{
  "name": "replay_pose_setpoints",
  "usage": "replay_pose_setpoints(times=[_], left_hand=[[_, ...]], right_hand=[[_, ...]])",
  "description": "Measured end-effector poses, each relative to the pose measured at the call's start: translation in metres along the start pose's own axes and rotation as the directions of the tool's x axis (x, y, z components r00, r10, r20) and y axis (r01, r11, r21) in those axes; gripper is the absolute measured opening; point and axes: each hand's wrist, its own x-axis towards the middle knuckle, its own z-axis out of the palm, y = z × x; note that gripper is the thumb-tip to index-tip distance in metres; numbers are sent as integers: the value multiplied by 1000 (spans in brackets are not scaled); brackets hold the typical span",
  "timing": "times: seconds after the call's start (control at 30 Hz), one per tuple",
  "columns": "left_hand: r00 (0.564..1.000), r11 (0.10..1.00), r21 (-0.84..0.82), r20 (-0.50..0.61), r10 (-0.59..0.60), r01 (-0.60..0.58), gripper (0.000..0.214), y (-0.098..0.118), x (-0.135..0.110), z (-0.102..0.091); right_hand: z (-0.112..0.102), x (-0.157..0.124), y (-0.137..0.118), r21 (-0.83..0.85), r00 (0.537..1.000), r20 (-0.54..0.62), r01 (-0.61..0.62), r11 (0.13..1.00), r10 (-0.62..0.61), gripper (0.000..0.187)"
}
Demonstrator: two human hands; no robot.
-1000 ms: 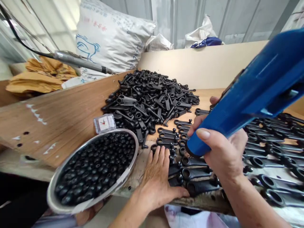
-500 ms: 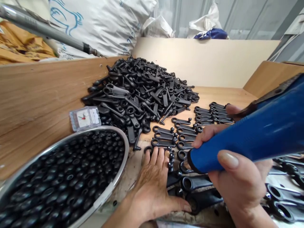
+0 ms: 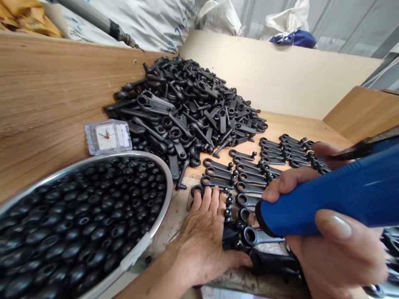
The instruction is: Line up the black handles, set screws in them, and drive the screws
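Observation:
My right hand [image 3: 336, 245] grips a blue tool [image 3: 336, 195] by its handle, its round end pointing left over the rows of black ring-ended levers [image 3: 249, 178] laid flat on the wooden bench. My left hand [image 3: 205, 236] lies flat on the bench with fingers spread, its fingertips at the nearest levers and its thumb alongside a lever [image 3: 264, 236] at the front edge. A large heap of the same black levers [image 3: 190, 112] is piled behind the rows.
A metal bowl [image 3: 156, 232] full of small black round parts sits at the left. A small clear-cased clock [image 3: 107, 136] leans on the wooden side board [image 3: 46, 104]. Pale boards wall the back and right. White sacks [image 3: 156, 20] lie behind.
The view has moved closer and left; the bowl now fills the lower left. My right hand with the blue tool has dropped lower and nearer. The left hand stays flat by the levers.

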Motion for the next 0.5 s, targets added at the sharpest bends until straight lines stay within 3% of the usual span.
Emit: replay_pose_setpoints(times=[0.2, 0.5], left_hand=[[998, 999, -22, 53, -36, 37, 116, 3, -1, -8], [1000, 999, 35, 21, 6, -7, 113, 2, 0, -6]], right_hand=[[0, 1, -3, -6, 1000, 22, -9, 1000, 9, 39], [-1, 2, -1, -4, 1000, 11, 7, 1000, -7, 41]])
